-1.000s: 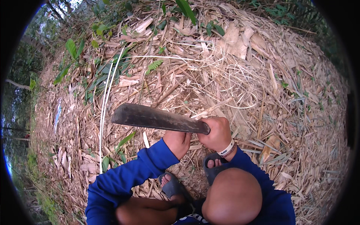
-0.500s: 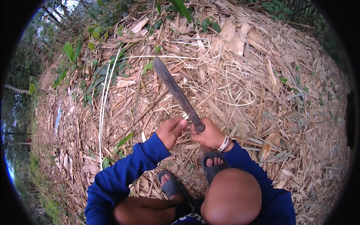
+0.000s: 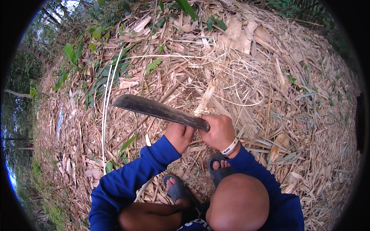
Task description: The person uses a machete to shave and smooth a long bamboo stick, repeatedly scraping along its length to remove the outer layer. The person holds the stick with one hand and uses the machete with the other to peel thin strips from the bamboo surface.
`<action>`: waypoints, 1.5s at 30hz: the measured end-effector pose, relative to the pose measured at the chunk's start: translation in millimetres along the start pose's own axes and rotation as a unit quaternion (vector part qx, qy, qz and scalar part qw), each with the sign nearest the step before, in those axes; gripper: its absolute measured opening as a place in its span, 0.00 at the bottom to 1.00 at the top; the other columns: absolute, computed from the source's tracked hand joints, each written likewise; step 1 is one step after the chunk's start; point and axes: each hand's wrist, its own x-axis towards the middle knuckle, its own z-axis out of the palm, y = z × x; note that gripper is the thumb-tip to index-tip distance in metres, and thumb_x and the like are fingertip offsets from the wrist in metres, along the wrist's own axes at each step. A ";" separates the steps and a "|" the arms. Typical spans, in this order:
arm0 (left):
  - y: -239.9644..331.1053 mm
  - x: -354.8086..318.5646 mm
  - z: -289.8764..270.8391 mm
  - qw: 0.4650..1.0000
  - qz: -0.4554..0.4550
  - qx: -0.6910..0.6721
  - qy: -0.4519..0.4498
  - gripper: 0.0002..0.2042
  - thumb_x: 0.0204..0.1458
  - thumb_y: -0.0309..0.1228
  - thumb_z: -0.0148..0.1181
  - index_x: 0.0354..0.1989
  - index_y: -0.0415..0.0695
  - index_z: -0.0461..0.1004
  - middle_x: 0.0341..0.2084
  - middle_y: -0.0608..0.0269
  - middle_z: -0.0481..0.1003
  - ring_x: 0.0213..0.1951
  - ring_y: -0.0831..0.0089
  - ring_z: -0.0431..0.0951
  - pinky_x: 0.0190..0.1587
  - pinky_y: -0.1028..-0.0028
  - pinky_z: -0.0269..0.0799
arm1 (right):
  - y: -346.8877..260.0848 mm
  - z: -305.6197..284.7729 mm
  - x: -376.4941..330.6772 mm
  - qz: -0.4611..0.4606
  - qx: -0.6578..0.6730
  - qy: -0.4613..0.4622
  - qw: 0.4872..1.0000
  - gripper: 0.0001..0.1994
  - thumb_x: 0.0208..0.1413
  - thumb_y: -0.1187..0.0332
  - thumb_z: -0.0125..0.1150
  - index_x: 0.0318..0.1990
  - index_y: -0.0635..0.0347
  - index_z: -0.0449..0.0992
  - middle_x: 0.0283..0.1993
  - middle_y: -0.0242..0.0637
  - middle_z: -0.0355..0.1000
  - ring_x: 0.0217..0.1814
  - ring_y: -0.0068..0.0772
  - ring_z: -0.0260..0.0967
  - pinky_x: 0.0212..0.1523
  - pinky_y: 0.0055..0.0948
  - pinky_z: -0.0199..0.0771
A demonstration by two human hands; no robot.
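A machete with a dark, worn blade lies nearly level across the middle, its broad tip to the left. My right hand is closed round its handle end; the handle itself is mostly covered by my fingers. Just under the blade, close to the right hand, my left hand is curled closed. The blade hides its fingertips, so what they hold cannot be made out. Beyond the blade, near the right knuckles, shows a pale splintered strip; whether a hand touches it I cannot tell.
Dry leaf litter covers the sloping ground. Two long pale strips lie at the left, and thin curly shavings are heaped beyond my right hand. Green plants grow at the far left. My sandalled feet are below my hands.
The machete has swung from pointing up and away to nearly level, its tip moving left and nearer. My left hand has shifted slightly right, under the blade. The pale splintered strip now shows.
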 end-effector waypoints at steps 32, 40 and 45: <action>-10.1 4.0 -5.7 0.935 -0.179 -0.301 -0.056 0.08 0.66 0.32 0.49 0.45 0.42 0.71 0.20 0.75 0.63 0.17 0.86 0.57 0.18 0.82 0.50 | 1.5 -10.0 0.1 0.025 0.104 -0.017 0.994 0.05 0.43 0.70 0.64 0.28 0.59 0.78 0.18 0.49 0.70 0.23 0.52 0.73 0.25 0.43 0.72; -1.1 -2.7 5.1 0.991 -0.076 -0.108 0.009 0.10 0.66 0.31 0.46 0.37 0.40 0.73 0.21 0.71 0.65 0.22 0.81 0.63 0.25 0.77 0.58 | -4.3 -19.4 5.2 0.021 0.064 -0.028 0.997 0.04 0.44 0.69 0.62 0.27 0.58 0.77 0.17 0.47 0.71 0.22 0.52 0.73 0.25 0.44 0.73; 5.8 -5.5 2.5 0.997 0.064 0.034 0.032 0.10 0.65 0.28 0.46 0.38 0.37 0.73 0.24 0.60 0.69 0.27 0.67 0.69 0.32 0.67 0.65 | -7.4 -13.4 5.6 0.010 0.054 -0.025 0.998 0.03 0.45 0.68 0.62 0.26 0.57 0.77 0.18 0.47 0.72 0.22 0.53 0.73 0.26 0.44 0.74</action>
